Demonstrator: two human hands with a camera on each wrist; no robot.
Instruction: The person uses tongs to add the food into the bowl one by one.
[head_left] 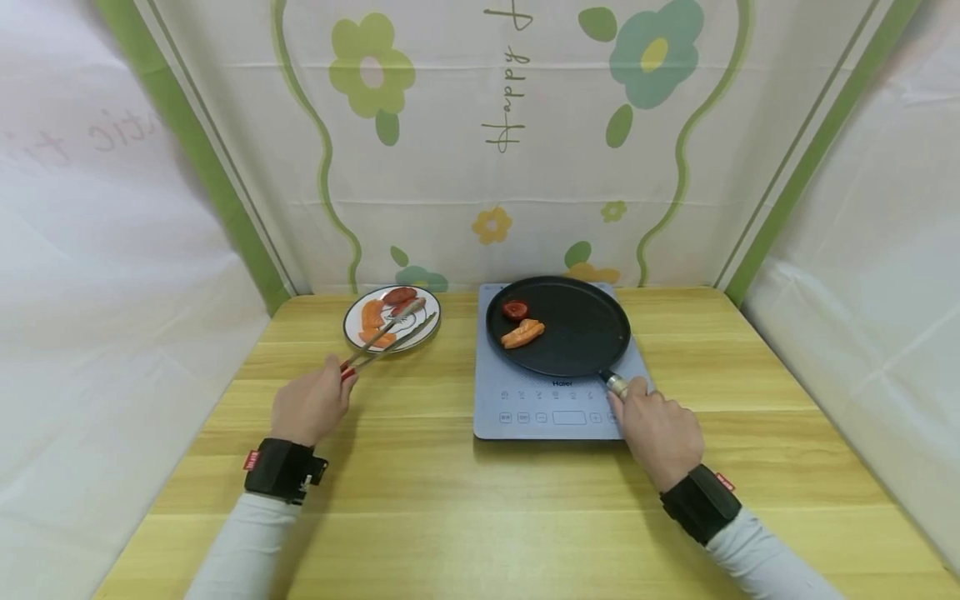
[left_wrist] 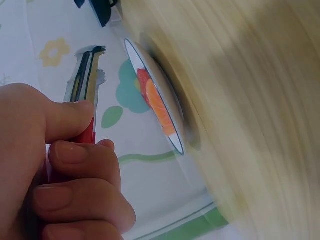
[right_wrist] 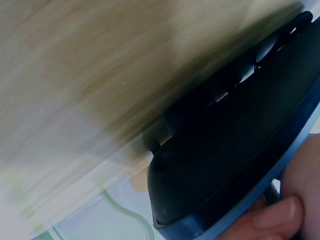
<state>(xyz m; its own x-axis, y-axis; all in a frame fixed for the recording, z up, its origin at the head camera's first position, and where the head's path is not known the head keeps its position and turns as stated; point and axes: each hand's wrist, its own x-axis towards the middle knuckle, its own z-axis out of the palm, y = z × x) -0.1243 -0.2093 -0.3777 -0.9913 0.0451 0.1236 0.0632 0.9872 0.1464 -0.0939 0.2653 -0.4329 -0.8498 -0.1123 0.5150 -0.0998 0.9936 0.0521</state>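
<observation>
In the head view, my left hand (head_left: pixel 313 404) grips tongs (head_left: pixel 386 333) by their red handles. Their metal arms stand spread over a white, dark-rimmed plate (head_left: pixel 431 325). On the plate lie orange fish-like slices (head_left: pixel 372 314) and reddish-brown pieces (head_left: pixel 400 296). The left wrist view has the tongs (left_wrist: pixel 86 82) pinched between thumb and curled fingers. My right hand (head_left: pixel 663 429) wraps around the handle (head_left: pixel 617 385) of a flat black pan (head_left: pixel 577 329). An orange slice (head_left: pixel 522 333) and a round dark-red piece (head_left: pixel 515 310) sit at the pan's left side.
Beneath the pan is a light blue-grey induction cooktop (head_left: pixel 517 425) with marked buttons. The right wrist view shows its dark underside (right_wrist: pixel 225 145) close up. A floral cloth (head_left: pixel 420 167) hangs behind the wooden table (head_left: pixel 450 517), with white cloth walls at both sides.
</observation>
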